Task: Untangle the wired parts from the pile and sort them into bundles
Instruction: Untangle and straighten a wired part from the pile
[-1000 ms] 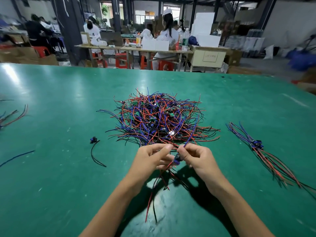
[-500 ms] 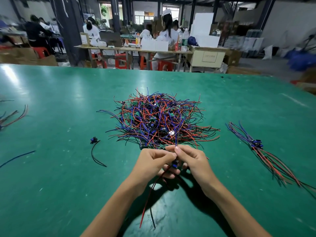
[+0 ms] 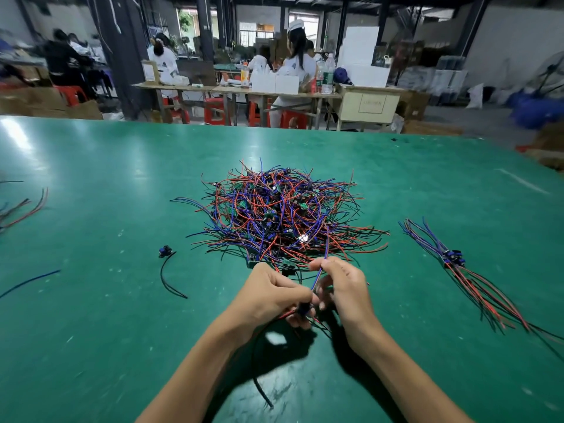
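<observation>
At the bottom centre of the frame, two bare forearms reach up over the green bench [image 3: 91,346] and the hands meet just below the pile. Left hand [image 3: 271,296] has its fingers curled around a small dark wired part [image 3: 303,309], from which red and black wires [image 3: 259,355] hang down and trail toward the lower edge of the frame. Right hand [image 3: 341,288] sits just beside it, thumb and forefinger pinching a blue wire [image 3: 321,271] that runs up from the part past the fingertips toward the pile. Directly above the hands, in the middle of the frame, lies the tangled pile [image 3: 280,215] of red, blue and black wires with small green and dark parts mixed through it. Left of the hands a single part with a black wire [image 3: 168,270] lies alone, and a loose blue wire [image 3: 30,282] rests near the left edge. At the right, a sorted bundle [image 3: 460,270] lies with its wires roughly parallel, slanting toward the lower right. A few more wires [image 3: 21,209] sit at the far left edge. Beyond the bench, across the top of the frame, seated people [image 3: 293,65] work at long tables among red stools [image 3: 215,109].
</observation>
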Demonstrator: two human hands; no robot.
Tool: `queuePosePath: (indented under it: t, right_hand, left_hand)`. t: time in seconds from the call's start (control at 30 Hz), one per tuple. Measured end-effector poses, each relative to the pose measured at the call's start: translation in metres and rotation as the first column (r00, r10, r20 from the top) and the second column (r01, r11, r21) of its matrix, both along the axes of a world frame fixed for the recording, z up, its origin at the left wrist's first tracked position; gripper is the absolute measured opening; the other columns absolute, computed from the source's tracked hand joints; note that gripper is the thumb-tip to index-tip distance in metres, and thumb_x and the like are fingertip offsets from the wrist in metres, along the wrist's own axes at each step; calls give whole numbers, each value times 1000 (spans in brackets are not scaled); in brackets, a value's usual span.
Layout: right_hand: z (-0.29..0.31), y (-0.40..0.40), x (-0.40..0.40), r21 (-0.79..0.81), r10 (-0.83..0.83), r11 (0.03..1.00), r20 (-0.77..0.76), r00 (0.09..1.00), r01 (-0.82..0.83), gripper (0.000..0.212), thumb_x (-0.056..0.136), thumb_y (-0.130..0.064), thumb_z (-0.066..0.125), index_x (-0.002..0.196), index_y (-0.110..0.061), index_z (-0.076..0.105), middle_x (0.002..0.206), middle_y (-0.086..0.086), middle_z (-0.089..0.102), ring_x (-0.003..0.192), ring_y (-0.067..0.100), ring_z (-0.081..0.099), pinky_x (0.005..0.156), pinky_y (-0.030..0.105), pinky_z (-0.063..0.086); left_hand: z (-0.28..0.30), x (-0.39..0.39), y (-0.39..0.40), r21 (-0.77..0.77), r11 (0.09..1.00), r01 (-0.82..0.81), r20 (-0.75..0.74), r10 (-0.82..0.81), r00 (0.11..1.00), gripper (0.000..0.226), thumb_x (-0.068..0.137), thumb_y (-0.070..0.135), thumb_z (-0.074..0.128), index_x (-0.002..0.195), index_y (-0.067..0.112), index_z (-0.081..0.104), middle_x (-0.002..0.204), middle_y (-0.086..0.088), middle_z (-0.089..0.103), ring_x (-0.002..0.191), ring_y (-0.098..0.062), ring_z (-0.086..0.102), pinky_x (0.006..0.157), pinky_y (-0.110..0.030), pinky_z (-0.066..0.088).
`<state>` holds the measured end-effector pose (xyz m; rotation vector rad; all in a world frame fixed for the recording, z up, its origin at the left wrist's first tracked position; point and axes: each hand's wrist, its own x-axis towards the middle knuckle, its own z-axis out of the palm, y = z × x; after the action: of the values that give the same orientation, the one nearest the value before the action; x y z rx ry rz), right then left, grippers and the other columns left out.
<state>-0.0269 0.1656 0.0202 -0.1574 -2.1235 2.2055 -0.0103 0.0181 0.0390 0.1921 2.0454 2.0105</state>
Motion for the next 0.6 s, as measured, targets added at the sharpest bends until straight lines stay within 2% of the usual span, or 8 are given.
queuePosePath:
  t: [0.13,0.27,0.3,0.37,0.43,0.5,0.53,0.6]
  right_hand:
    - [3,9,-7,-121,-124,984,50,991,130,28,99,-14,47,82,-8,69,46,0,44,39,17,41,40,22,37]
    - [6,13,-8,-326,-139,931,97,986,163,26,98,-10,51,78,-11,68,61,-4,63,45,9,45,41,23,41]
    - [7,14,-9,-428,-80,894,142,987,134,24,98,-10,51,80,-10,66,68,-3,67,46,8,44,42,22,41]
    - [9,20,-11,-680,153,732,234,960,49,19,97,-13,52,82,-12,64,78,2,68,47,8,43,42,19,41]
    - [10,28,-13,-804,286,594,207,936,-3,12,93,-18,56,86,-13,64,81,4,65,49,9,45,44,18,43]
    - [9,33,-15,-774,301,626,123,946,-99,19,91,-27,58,92,-14,72,85,6,66,53,10,51,48,19,46]
    - [7,33,-15,-690,312,702,76,947,-176,26,93,-34,58,97,-16,76,88,7,69,56,10,54,50,20,48]
    - [5,28,-11,-386,363,864,32,931,-323,36,95,-47,55,106,-23,78,93,4,73,60,9,58,54,18,47]
  left_hand:
    - [0,2,-2,-62,987,146,0,-146,989,13,79,4,71,70,4,80,70,-21,72,49,-25,66,48,-25,50]
    - [0,1,-4,-57,984,170,9,-170,985,12,79,7,71,71,4,80,72,-21,72,50,-25,67,48,-25,50]
    - [0,1,-4,-57,985,165,8,-165,986,12,78,9,72,72,4,80,70,-21,72,50,-25,67,48,-25,49]
    - [-1,0,-5,-50,988,148,15,-147,989,11,79,10,73,75,3,80,69,-19,72,50,-24,67,48,-24,49]
    - [-2,-1,-7,-12,994,112,35,-112,993,12,84,8,72,80,2,80,73,-20,73,53,-23,67,49,-24,50]
    - [-2,-3,-9,50,997,56,66,-60,996,14,89,10,70,84,2,80,77,-19,73,58,-22,68,52,-24,52]
    - [-2,-3,-10,77,997,26,77,-32,997,15,90,11,68,85,3,80,79,-18,74,60,-21,69,53,-23,52]
    - [-2,-5,-11,106,994,-14,90,4,996,19,93,13,64,88,7,81,83,-16,76,64,-19,71,54,-21,54]
